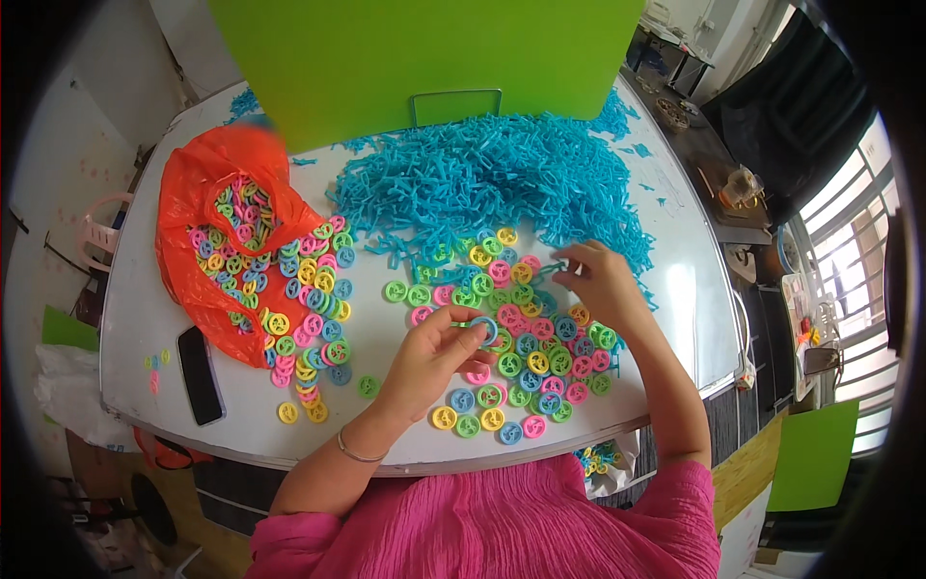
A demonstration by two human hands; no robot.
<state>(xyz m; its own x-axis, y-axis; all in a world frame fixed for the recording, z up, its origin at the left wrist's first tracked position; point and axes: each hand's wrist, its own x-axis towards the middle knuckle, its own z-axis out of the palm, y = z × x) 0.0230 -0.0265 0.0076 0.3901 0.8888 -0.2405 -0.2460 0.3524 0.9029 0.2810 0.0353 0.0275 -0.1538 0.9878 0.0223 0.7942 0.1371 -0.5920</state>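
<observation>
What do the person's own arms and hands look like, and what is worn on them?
Both the left hand and the right hand are without gloves. A thin, metallic-looking bracelet circles the left wrist; the right wrist shows none. The pink sleeves are crinkled and short, leaving both forearms uncovered.

We count one left hand (pixel 431 359), one right hand (pixel 606 283), one red bag (pixel 183 217), one phone (pixel 200 376). We see dozens of wheels (pixel 537 363), uncountable blue strips (pixel 492 174).
</observation>
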